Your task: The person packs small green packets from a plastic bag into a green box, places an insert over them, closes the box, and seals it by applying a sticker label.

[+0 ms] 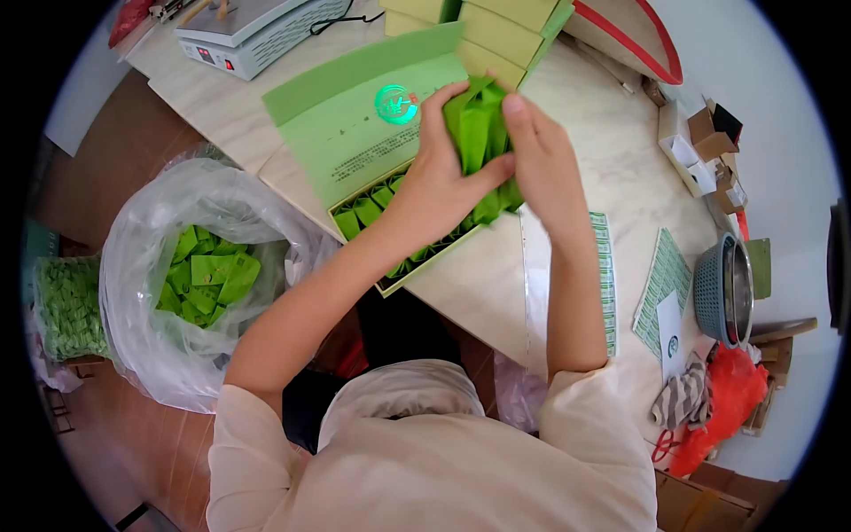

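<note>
Between my two hands is a bunch of green packets [477,124], held above the right part of an open green gift box. My left hand [441,168] presses on the bunch from the left, its thumb across the lower front. From the right, my right hand [542,151] closes on the same bunch, thumb near the top. The gift box [390,285] has rows of green packets [368,211] inside, partly covered by my left forearm. Its raised lid [341,115] bears a shiny round emblem and printed lines. The box's right end is hidden behind my hands.
On my left stands a clear plastic bag [133,266] with loose green packets [208,275]. Stacked green boxes [505,35] and a grey-white machine [257,40] are at the back. Label sheets [660,275], a blue basket [712,288] and red scissors [663,445] lie to the right.
</note>
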The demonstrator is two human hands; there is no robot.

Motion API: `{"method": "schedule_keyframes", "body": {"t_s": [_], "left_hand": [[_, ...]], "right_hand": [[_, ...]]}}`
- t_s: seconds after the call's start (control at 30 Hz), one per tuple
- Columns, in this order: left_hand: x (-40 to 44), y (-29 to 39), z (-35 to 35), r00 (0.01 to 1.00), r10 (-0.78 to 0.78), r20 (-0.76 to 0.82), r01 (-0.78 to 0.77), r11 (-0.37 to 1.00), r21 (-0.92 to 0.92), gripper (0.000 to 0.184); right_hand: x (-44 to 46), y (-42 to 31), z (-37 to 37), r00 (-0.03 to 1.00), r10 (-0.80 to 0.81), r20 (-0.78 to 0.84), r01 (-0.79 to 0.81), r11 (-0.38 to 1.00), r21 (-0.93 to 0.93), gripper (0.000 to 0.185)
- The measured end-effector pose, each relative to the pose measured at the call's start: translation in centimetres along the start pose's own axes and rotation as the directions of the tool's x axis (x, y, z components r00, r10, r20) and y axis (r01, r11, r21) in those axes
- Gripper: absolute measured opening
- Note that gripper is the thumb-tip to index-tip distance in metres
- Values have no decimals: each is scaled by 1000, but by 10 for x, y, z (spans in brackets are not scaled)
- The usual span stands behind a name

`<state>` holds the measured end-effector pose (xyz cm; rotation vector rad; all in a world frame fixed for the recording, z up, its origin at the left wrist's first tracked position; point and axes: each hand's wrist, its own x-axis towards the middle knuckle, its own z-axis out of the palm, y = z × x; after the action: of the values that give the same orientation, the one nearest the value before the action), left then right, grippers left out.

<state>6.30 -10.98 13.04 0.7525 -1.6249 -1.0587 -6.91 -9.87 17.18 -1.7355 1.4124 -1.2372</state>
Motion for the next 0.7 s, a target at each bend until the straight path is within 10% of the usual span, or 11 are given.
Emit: {"method": "schedule_keyframes", "body": {"t_s": [0.27,0.37,0.7], "left_hand": [[60,-75,55,997,-15,-77,20,998,68,81],[45,-87,51,981,117,-154,2,791,611,69],[26,-74,29,997,-9,-82,68,640,766,51]], "right_hand": [[45,68,-39,976,172,132,-202,943,266,46],[45,85,-37,960,235,154,-264,942,207,47],[47,108,-28,904,269,333,-275,961,-29,46]]}}
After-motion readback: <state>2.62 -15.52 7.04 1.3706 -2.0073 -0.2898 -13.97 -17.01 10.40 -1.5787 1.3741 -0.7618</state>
